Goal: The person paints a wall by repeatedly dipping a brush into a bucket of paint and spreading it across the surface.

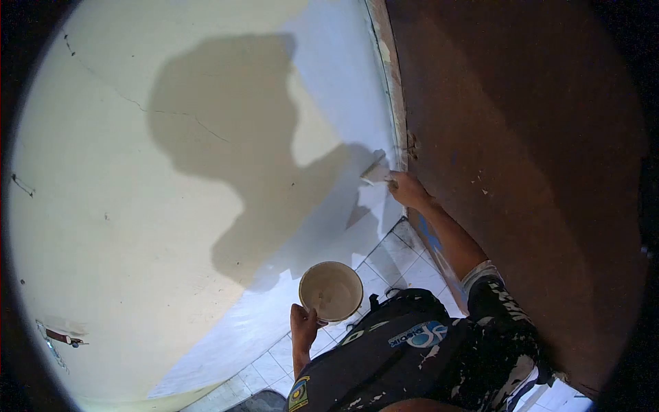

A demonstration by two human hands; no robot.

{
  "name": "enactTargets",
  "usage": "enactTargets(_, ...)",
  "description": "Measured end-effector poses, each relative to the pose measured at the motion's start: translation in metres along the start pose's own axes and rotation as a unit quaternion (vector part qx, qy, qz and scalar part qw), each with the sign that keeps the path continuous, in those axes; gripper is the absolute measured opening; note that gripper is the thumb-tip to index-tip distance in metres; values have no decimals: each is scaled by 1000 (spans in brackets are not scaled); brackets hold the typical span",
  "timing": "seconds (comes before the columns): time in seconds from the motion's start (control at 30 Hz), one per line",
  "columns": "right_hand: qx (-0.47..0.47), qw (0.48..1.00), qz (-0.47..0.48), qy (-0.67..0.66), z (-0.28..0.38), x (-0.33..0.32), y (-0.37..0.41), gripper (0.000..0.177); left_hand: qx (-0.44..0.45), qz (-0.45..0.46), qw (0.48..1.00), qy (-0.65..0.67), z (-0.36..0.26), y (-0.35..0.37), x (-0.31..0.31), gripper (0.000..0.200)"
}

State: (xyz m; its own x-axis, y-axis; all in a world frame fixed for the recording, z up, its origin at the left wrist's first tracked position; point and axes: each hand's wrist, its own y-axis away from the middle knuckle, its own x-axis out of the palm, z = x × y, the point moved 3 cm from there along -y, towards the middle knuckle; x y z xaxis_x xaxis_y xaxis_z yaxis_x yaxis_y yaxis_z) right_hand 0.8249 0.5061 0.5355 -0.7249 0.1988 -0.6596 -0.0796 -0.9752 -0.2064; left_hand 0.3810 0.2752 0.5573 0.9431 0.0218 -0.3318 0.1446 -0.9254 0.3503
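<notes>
My right hand point(408, 189) is closed round the handle of a wide putty knife point(375, 173), its blade right at the wall point(185, 151) near the door-side corner. With my left hand point(305, 329) I grip the rim of a round bucket point(334, 273), held below and left of the knife. Inside the bucket is a pale, greyish paste, some of it smeared on the inner side. A white coated band runs across the wall beside the knife, next to the older cream paint. My shadow covers much of the wall around it.
To the right stands a large brown panel point(508, 123) behind a worn vertical frame point(392, 75). White floor tiles point(405, 264) lie below. The wall has a thin crack, and a bracket-like fitting point(63, 338) hangs at lower left.
</notes>
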Motion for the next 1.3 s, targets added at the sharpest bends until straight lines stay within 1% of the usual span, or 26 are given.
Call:
enactTargets(0.03,-4,1000,1,1,18,-8,-8,34,-11,-6,1000,11,0,3,0,26)
enactTargets(0.07,-1,1000,6,-7,52,-28,-18,30,-2,-3,1000,10,12,-1,-4,25)
enactTargets(0.1,2,1000,13,-15,83,-48,-24,26,-2,-6,1000,11,9,2,-3,25)
enactTargets(0.13,-1,1000,14,-16,104,-62,-26,26,-8,-8,1000,29,1,6,-1,26)
enactTargets(0.2,-54,995,-75,-34,143,-97,-28,31,-14,-11,999,51,2,8,-1,26)
enactTargets(0.3,-62,992,-90,-56,190,-148,-28,26,-2,-14,999,38,15,6,-3,26)
enactTargets(0.37,-63,986,-121,-97,227,-185,-22,24,4,-23,1000,-11,12,8,-4,27)
enactTargets(0.4,-66,986,-123,-95,238,-196,-24,24,17,-23,999,-34,35,-1,-10,26)
enactTargets(0.43,-141,964,-191,-119,250,-211,-27,24,19,-24,999,-33,26,2,-6,26)
enactTargets(0.47,-214,932,-257,-143,262,-224,-30,25,0,-25,1000,12,19,7,-3,27)
enactTargets(0.5,-217,931,-258,-143,272,-234,-35,25,-20,-27,998,57,12,11,-1,27)
enactTargets(0.57,-215,929,-283,-103,287,-253,-48,32,-17,-23,998,53,9,14,-1,27)
enactTargets(0.6,-196,937,-262,-122,279,-249,-65,31,-16,-18,999,48,9,14,-2,27)
enactTargets(0.63,-198,936,-263,-123,268,-237,-70,31,-14,-19,999,49,10,14,-2,27)
enactTargets(0.73,-185,947,-234,-123,216,-183,-87,31,-25,-16,997,71,12,16,-4,26)
enactTargets(0.77,-178,948,-232,-128,196,-162,-83,30,-27,-24,996,78,9,19,-3,26)
enactTargets(0.87,-204,942,-231,-134,166,-127,-57,31,-24,-32,996,80,11,15,-1,26)
enactTargets(0.9,-164,952,-225,-128,155,-116,-51,24,-22,-31,997,65,13,17,-2,26)
enactTargets(0.93,-122,960,-219,-123,144,-105,-43,18,-13,-24,997,66,1,20,1,26)
enactTargets(0.97,-122,960,-219,-122,135,-96,-35,18,-13,-23,997,66,2,19,2,26)
enactTargets(1.03,-33,981,-152,-116,112,-77,-22,22,-13,-9,998,68,3,15,1,26)
enactTargets(1.07,-33,981,-154,-115,90,-62,-17,22,-12,-7,998,68,2,15,2,26)
enactTargets(1.13,-43,976,-94,-189,47,-32,-7,31,-17,-10,1000,14,1,13,2,26)
enactTargets(1.23,-38,969,-103,-223,38,-19,43,34,-2,-6,1000,-3,10,10,1,26)
enactTargets(1.27,93,958,-26,-271,30,-10,63,34,-5,-8,1000,-4,14,10,0,26)
enactTargets(1.3,222,923,52,-311,24,-1,81,34,7,-17,1000,-20,16,10,-1,27)
